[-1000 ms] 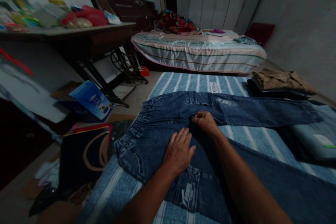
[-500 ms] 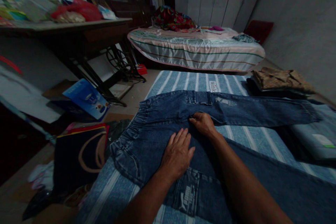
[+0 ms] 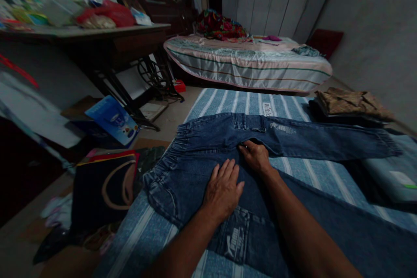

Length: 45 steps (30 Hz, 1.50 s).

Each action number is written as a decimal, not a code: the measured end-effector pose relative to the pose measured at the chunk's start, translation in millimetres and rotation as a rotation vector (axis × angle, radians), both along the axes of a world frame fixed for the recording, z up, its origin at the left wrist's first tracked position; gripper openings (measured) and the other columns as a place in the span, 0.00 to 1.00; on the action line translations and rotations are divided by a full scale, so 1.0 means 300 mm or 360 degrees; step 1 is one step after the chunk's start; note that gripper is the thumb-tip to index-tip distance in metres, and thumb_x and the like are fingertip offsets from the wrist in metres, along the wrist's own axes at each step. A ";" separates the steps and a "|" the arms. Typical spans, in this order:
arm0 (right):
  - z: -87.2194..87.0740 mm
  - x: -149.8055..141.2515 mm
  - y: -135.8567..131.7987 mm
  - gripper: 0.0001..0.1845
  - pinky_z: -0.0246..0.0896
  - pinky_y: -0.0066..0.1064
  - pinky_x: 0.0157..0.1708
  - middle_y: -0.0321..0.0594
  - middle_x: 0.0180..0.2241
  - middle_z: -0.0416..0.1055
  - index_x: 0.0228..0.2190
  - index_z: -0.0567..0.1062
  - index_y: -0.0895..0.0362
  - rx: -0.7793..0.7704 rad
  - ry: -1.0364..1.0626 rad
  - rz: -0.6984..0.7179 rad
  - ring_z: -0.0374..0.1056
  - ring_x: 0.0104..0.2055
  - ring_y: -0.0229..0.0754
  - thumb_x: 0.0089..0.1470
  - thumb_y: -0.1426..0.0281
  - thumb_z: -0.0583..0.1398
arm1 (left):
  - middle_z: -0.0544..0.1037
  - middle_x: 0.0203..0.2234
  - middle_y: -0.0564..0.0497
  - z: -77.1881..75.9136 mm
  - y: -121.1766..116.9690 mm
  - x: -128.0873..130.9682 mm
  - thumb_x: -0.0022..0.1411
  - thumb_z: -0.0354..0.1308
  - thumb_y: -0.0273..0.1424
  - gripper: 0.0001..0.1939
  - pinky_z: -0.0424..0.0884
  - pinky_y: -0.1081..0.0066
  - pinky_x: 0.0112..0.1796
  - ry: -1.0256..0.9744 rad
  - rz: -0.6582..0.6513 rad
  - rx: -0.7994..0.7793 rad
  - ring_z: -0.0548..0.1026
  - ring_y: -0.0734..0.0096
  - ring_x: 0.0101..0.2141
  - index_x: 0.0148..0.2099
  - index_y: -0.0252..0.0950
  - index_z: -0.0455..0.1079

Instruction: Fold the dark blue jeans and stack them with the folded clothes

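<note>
A pair of dark blue jeans [image 3: 293, 137] lies spread on a blue striped mat [image 3: 234, 102], waistband to the left, one leg running right. My left hand [image 3: 223, 189] rests flat on the seat of the jeans, fingers stretched out. Just beyond it, my right hand [image 3: 256, 155] has its fingers curled and pinching the denim at the crotch, where the two legs part. A white printed logo [image 3: 233, 243] on a back pocket shows near my left forearm.
A folded brown garment on a dark pile [image 3: 352, 104] sits at the mat's far right. A low bed [image 3: 247, 58] lies beyond. Left are a cluttered treadle table [image 3: 97, 39], a blue carton [image 3: 112, 119] and a dark bag [image 3: 104, 186] on the floor.
Both hands stay almost in place on the jeans. The right hand has drawn slightly nearer, still gripping the denim at the crotch. The view has shifted a little.
</note>
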State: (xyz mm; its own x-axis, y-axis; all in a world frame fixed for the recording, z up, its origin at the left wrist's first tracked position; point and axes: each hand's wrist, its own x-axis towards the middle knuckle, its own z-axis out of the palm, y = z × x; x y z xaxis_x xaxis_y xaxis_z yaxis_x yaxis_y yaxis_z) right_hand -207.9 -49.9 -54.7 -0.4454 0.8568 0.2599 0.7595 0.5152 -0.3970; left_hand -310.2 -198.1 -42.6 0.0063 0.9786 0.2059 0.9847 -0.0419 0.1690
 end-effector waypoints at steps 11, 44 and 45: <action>0.017 0.005 -0.017 0.16 0.47 0.27 0.27 0.39 0.27 0.76 0.40 0.76 0.53 0.0081 -0.0103 0.0008 0.70 0.29 0.39 0.61 0.60 0.51 | 0.55 0.64 0.42 -0.006 0.001 0.004 0.65 0.45 0.43 0.28 0.49 0.49 0.60 0.0022 0.0201 -0.0091 0.50 0.56 0.64 0.63 0.37 0.56; 0.075 -0.010 -0.109 0.14 0.56 0.27 0.42 0.41 0.40 0.75 0.40 0.75 0.57 -0.0253 0.0180 0.0082 0.67 0.43 0.41 0.57 0.73 0.52 | 0.53 0.64 0.38 0.017 0.010 0.002 0.63 0.46 0.48 0.31 0.47 0.47 0.59 0.0044 0.0353 -0.0222 0.48 0.52 0.64 0.64 0.38 0.56; 0.089 -0.009 -0.108 0.13 0.57 0.27 0.41 0.41 0.39 0.75 0.39 0.76 0.57 -0.0270 0.0176 0.0070 0.68 0.42 0.41 0.57 0.72 0.52 | 0.53 0.64 0.38 0.016 0.010 0.001 0.63 0.45 0.48 0.31 0.47 0.47 0.58 0.0047 0.0350 -0.0218 0.48 0.52 0.64 0.64 0.38 0.56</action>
State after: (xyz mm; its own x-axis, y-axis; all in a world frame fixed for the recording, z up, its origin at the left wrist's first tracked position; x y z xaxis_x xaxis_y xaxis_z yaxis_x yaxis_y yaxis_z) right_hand -210.6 -82.4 -27.9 -0.4603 0.8726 0.1631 0.6847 0.4659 -0.5604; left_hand -309.8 -195.2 -37.9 -0.2054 0.9759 0.0741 0.9722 0.1948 0.1295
